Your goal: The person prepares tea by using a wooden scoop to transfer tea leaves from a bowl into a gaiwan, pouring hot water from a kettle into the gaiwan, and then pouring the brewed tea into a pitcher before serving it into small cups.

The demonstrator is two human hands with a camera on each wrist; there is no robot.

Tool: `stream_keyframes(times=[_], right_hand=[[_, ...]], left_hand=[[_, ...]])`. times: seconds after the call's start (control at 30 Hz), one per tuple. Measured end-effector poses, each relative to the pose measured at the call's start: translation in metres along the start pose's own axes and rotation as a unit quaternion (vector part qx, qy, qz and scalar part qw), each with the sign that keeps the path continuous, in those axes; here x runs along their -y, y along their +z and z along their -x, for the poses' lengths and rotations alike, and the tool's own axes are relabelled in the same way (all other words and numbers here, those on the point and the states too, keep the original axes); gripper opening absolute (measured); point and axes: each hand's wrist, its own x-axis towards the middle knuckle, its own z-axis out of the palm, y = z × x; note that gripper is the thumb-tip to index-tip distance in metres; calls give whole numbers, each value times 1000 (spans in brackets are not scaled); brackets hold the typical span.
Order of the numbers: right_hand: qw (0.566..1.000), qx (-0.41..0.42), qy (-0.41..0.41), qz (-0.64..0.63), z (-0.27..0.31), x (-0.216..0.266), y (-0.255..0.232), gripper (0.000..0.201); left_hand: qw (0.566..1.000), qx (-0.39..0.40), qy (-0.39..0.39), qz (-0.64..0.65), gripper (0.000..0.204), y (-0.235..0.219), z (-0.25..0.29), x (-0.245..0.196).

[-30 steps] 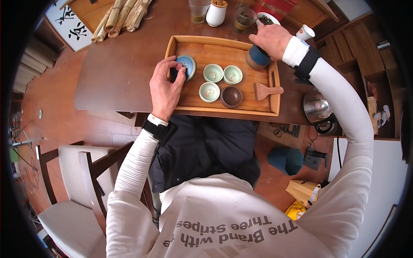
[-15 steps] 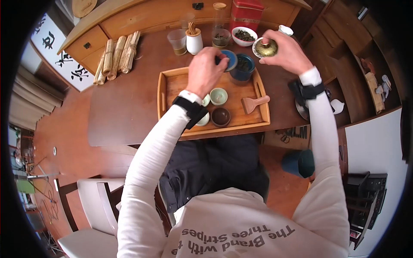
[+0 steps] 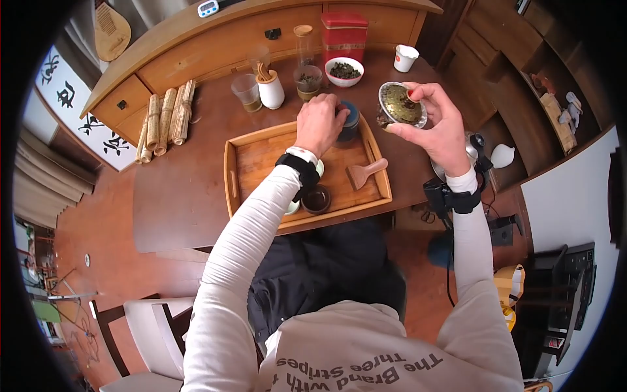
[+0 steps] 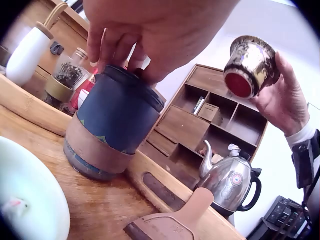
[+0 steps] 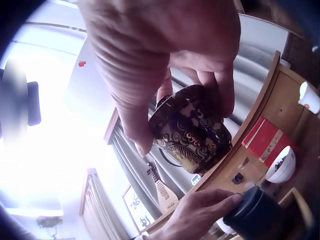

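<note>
My left hand (image 3: 318, 124) is over the back right of the wooden tray (image 3: 232, 189), its fingers gripping the blue lid (image 4: 132, 82) at the mouth of a dark blue canister (image 4: 117, 117) with a brown band. Off to the right, my right hand (image 3: 441, 127) holds an ornate gold and dark lidded bowl (image 5: 192, 132) in the air, thumb and fingers around its rim. Its domed lid (image 3: 400, 104) faces the head camera, and a red base shows in the left wrist view. My left forearm partly hides pale green teacups (image 3: 293, 207) beside a brown cup (image 3: 316, 199).
A flat wooden-handled brush (image 3: 366, 173) lies at the tray's right. Behind stand a white bowl of tea leaves (image 3: 344, 72), a red box (image 3: 344, 36), a white utensil holder (image 3: 270, 91) and glass cups. A steel kettle (image 4: 230, 180) sits right of the tray; bamboo rolls (image 3: 166, 121) lie left.
My left hand has carried the blue lid from the tray's left side to the canister's top. My right hand has left the canister area and now holds the lidded bowl up at the right.
</note>
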Motion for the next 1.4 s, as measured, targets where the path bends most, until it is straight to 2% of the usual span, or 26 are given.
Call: stream_keyframes(times=[0.13, 0.2, 0.27, 0.3, 0.33, 0.37, 0.4, 0.43, 0.47, 0.5, 0.53, 0.63, 0.67, 0.73, 0.87, 1.03, 1.13, 1.27, 1.33, 1.37, 1.4], right_hand=[[1000, 11, -22, -17, -12, 10, 27, 49], [999, 16, -43, -26, -17, 7, 42, 49], [997, 10, -39, -64, -22, 8, 58, 49], [996, 3, -51, -79, -25, 7, 67, 49], [995, -14, -84, -47, -29, 6, 76, 50], [996, -4, -93, -6, -34, -1, 83, 50], [994, 6, -100, 33, -38, -8, 90, 51], [993, 26, -101, 56, -41, -10, 99, 52], [983, 44, -148, 98, -43, -11, 111, 51], [985, 73, -119, 99, -44, -12, 123, 51], [985, 107, -91, 98, -46, -14, 136, 51], [974, 151, -101, 134, -54, -42, 170, 50], [970, 166, -90, 157, -56, -50, 179, 50], [967, 176, -95, 159, -59, -69, 192, 50], [961, 202, -71, 175, -56, -95, 199, 51], [959, 220, -32, 174, -49, -105, 195, 51], [947, 241, -58, 205, -49, -106, 186, 51], [936, 256, -43, 239, -45, -98, 175, 52], [916, 271, -71, 287, -42, -92, 173, 56], [907, 229, -108, 337, -34, -87, 173, 58], [907, 225, -104, 339, -29, -77, 168, 58]], left_hand=[[1000, 3, -1, 19, 22, -4, 1, 0], [999, 28, -27, 32, 25, -10, 4, -5], [994, -17, -10, 112, 31, -6, 11, 9], [983, 9, -54, 176, 40, -23, 19, 7], [981, -17, -80, 178, 44, -26, 32, 22], [984, -18, -97, 150, 47, -42, 45, 32], [979, -44, -159, 122, 46, -68, 63, 23], [979, -76, -158, 102, 43, -77, 78, 46], [979, -110, -151, 82, 38, -89, 95, 58], [977, -138, -150, 69, 35, -101, 112, 65], [976, -143, -159, 31, 33, -110, 129, 71], [979, -131, -145, -52, 32, -120, 174, 80], [979, -123, -160, -30, 33, -120, 184, 78], [982, -124, -134, -38, 33, -117, 197, 75], [985, -97, -142, -24, 33, -110, 207, 65], [987, -97, -131, -15, 32, -110, 206, 67], [986, -92, -140, -3, 33, -112, 206, 66], [985, -84, -150, 1, 33, -112, 206, 64], [985, -81, -149, 1, 33, -110, 207, 65], [985, -79, -151, -5, 33, -110, 207, 67], [985, -78, -152, -11, 33, -109, 208, 67]])
